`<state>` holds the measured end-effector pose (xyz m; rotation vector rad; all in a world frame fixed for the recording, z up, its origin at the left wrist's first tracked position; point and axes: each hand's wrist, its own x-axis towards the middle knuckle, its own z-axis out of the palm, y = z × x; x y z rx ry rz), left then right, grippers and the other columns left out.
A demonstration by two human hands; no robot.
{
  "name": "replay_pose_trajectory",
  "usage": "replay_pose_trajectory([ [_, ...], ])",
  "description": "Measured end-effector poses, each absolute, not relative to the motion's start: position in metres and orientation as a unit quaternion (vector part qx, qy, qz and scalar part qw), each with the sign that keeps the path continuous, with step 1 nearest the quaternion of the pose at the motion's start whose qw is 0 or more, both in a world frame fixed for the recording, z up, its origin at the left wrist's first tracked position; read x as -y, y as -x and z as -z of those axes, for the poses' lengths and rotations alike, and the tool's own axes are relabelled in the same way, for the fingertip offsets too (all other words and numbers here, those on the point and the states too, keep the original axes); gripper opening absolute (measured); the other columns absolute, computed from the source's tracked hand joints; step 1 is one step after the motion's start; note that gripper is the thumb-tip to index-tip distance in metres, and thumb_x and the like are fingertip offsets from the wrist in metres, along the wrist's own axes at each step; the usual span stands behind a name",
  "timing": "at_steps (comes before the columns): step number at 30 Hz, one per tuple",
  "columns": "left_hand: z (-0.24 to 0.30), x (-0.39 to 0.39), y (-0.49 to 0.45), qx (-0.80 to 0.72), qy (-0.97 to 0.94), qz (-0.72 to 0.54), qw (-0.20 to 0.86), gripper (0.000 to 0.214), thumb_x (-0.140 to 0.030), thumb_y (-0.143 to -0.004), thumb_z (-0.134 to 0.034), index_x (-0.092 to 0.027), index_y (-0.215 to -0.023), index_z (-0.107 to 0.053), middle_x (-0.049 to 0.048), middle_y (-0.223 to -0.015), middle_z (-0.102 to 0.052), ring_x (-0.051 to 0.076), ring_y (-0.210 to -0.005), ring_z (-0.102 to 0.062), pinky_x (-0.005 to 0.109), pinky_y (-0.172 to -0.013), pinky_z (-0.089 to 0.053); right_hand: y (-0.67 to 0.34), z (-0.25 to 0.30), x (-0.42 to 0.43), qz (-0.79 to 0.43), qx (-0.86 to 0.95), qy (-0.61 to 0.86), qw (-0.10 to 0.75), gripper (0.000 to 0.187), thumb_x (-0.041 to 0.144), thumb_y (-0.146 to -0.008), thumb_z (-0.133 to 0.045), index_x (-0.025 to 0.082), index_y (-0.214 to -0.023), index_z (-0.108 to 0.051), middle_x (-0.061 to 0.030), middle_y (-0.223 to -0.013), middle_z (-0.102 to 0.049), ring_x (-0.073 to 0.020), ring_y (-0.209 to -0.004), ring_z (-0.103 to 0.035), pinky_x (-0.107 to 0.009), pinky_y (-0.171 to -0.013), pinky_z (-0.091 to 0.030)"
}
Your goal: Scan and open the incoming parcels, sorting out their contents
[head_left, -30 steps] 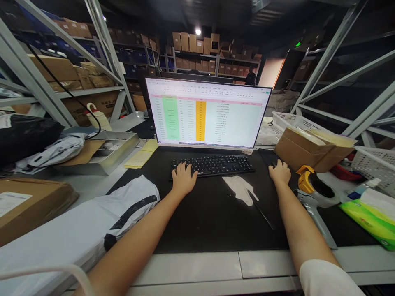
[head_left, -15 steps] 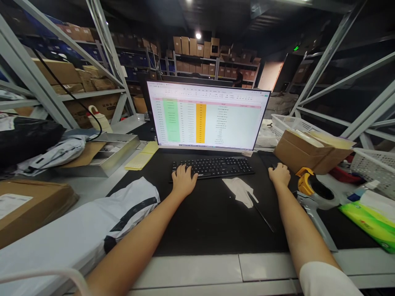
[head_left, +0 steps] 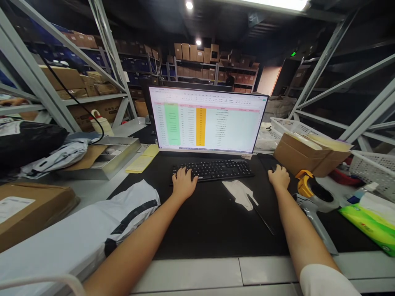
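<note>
My left hand (head_left: 184,182) lies on the left end of a black keyboard (head_left: 216,169), fingers spread flat over the keys. My right hand (head_left: 279,177) is cupped over a black mouse (head_left: 273,167) on the black desk mat (head_left: 216,213). A monitor (head_left: 207,121) behind the keyboard shows a spreadsheet with a green and an orange column. Between my hands lie a crumpled white paper (head_left: 241,192) and a thin black pen (head_left: 261,213).
A white mailer bag (head_left: 92,230) lies by my left forearm, a brown parcel (head_left: 27,205) further left. A yellow tape dispenser (head_left: 311,191), cardboard box (head_left: 305,152), white baskets (head_left: 370,164) and green pack (head_left: 370,222) crowd the right. A metal tray (head_left: 108,154) and yellow notepad (head_left: 142,160) sit left of the monitor.
The view has tilted up slightly, so everything sits a little lower in the picture. Both hands stay where they were, on the keyboard and the mouse.
</note>
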<state>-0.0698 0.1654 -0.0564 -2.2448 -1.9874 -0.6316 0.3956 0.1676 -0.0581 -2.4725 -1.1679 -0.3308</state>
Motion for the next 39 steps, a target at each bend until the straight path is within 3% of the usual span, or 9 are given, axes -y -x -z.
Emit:
replay_pose_trajectory([
  [6, 0.0569, -0.1663, 0.0702, 0.649, 0.733, 0.201, 0.031, 0.057, -0.044, -0.105, -0.044, -0.012, -0.15, -0.06, 0.0224, -0.162, -0.049, 0.037, -0.154, -0.039, 0.06, -0.122, -0.036, -0.3961, 0.0587, -0.1679, 0.119, 0.411, 0.882, 0.195, 0.054, 0.037, -0.099, -0.051, 0.006, -0.142, -0.058, -0.0249, -0.135, -0.06, -0.0383, -0.119, -0.063, -0.048, -0.097, -0.053],
  [12, 0.0566, -0.1664, 0.0702, 0.65, 0.733, 0.196, 0.031, 0.058, -0.045, -0.106, -0.044, -0.012, -0.15, -0.06, 0.0224, -0.163, -0.048, 0.037, -0.154, -0.039, 0.059, -0.122, -0.037, -0.3956, 0.0584, -0.1671, 0.118, 0.418, 0.879, 0.194, 0.055, 0.036, -0.099, -0.049, 0.01, -0.146, -0.059, -0.0239, -0.139, -0.058, -0.0379, -0.121, -0.062, -0.049, -0.099, -0.052],
  [16, 0.055, -0.1655, 0.0696, 0.652, 0.733, 0.194, 0.027, 0.058, -0.045, -0.106, -0.045, -0.012, -0.151, -0.06, 0.0219, -0.163, -0.048, 0.037, -0.155, -0.039, 0.059, -0.123, -0.036, -0.3949, 0.0577, -0.1665, 0.12, 0.413, 0.882, 0.195, 0.056, 0.037, -0.099, -0.05, 0.005, -0.144, -0.058, -0.0248, -0.134, -0.06, -0.0389, -0.119, -0.063, -0.049, -0.097, -0.053],
  [21, 0.0548, -0.1651, 0.0693, 0.654, 0.731, 0.193, 0.028, 0.057, -0.044, -0.106, -0.044, -0.012, -0.151, -0.06, 0.0214, -0.164, -0.048, 0.037, -0.155, -0.038, 0.059, -0.123, -0.035, -0.395, 0.0583, -0.1665, 0.12, 0.419, 0.878, 0.197, 0.054, 0.036, -0.1, -0.05, 0.011, -0.147, -0.058, -0.0225, -0.139, -0.058, -0.0377, -0.121, -0.063, -0.048, -0.098, -0.052],
  [25, 0.0558, -0.1655, 0.0697, 0.651, 0.733, 0.196, 0.031, 0.057, -0.044, -0.106, -0.045, -0.012, -0.151, -0.06, 0.0217, -0.163, -0.049, 0.037, -0.154, -0.039, 0.059, -0.122, -0.036, -0.3936, 0.0583, -0.1657, 0.125, 0.411, 0.879, 0.205, 0.052, 0.036, -0.1, -0.052, 0.008, -0.143, -0.059, -0.0236, -0.136, -0.06, -0.0379, -0.12, -0.063, -0.047, -0.097, -0.053],
  [30, 0.0576, -0.1665, 0.0699, 0.649, 0.733, 0.201, 0.032, 0.058, -0.044, -0.105, -0.044, -0.012, -0.15, -0.06, 0.0223, -0.162, -0.049, 0.038, -0.154, -0.039, 0.059, -0.122, -0.036, -0.3911, 0.0574, -0.1635, 0.143, 0.392, 0.881, 0.224, 0.053, 0.032, -0.103, -0.047, 0.011, -0.151, -0.054, -0.0236, -0.146, -0.052, -0.0386, -0.123, -0.061, -0.049, -0.1, -0.051],
  [39, 0.0574, -0.1662, 0.0701, 0.649, 0.734, 0.2, 0.032, 0.058, -0.045, -0.105, -0.043, -0.012, -0.15, -0.06, 0.0222, -0.162, -0.049, 0.037, -0.154, -0.039, 0.059, -0.122, -0.036, -0.396, 0.0587, -0.1659, 0.097, 0.414, 0.878, 0.222, 0.05, 0.034, -0.105, -0.049, 0.016, -0.149, -0.064, -0.0211, -0.151, -0.052, -0.0367, -0.127, -0.06, -0.048, -0.107, -0.049],
])
